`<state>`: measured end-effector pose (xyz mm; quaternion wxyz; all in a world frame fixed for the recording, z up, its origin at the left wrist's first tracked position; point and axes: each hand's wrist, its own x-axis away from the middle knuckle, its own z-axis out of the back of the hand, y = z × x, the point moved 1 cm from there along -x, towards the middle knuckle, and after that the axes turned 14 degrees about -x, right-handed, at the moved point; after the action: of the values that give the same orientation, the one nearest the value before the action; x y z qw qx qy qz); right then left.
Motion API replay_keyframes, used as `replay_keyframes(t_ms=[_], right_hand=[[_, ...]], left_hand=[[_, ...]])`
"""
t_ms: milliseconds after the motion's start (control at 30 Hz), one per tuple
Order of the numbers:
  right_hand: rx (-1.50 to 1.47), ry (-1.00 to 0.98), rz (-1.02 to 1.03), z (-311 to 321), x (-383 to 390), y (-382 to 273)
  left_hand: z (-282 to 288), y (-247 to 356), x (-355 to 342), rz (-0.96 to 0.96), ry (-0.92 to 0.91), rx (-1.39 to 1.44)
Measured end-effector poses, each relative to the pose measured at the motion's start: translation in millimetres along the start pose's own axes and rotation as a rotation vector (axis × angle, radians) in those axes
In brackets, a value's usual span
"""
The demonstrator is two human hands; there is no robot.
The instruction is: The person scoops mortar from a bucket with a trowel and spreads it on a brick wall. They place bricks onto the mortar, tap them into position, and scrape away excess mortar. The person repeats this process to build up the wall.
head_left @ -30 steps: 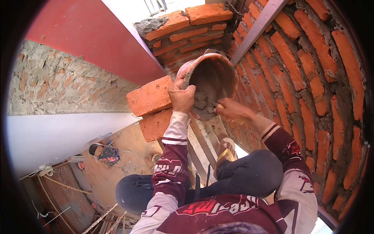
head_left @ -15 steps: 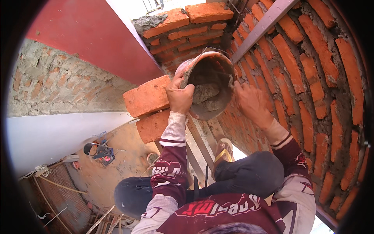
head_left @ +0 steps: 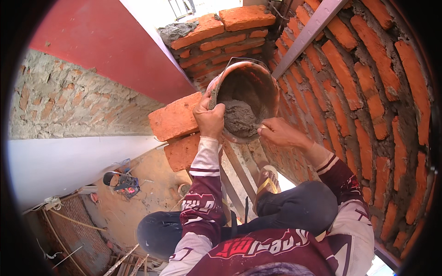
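At 12 o'clock, the tilted bucket [head_left: 264, 83] contains mortar [head_left: 240, 117]. The left hand [head_left: 210, 119] has its fingers clamped on the rim at 9 o'clock; the right hand [head_left: 284, 134], at 4 o'clock, clamps its fingers on a mostly hidden tool [head_left: 262, 127].

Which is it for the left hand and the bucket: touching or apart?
Touching. The head view shows the left hand closed over the left rim of the bucket, with no gap.
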<state>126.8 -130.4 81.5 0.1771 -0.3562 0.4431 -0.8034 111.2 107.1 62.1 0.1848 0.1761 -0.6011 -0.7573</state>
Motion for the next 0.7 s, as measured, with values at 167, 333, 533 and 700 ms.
replay_keyframes(t_ms=[167,333,533,700], right_hand=[[0.838,0.305,0.395,13,20,-17],[0.74,0.341,0.145,42,17,-26],[0.403,-0.059,-0.055,17,-9,-6],[0.025,-0.06,-0.008,2,-4,7]], left_hand=[[1,5,-1,0.03,-0.017,0.064],[-9,9,6,-0.001,-0.037,0.07],[-17,7,3,-0.111,-0.007,-0.002],[-23,7,9,-0.1,-0.031,0.001]])
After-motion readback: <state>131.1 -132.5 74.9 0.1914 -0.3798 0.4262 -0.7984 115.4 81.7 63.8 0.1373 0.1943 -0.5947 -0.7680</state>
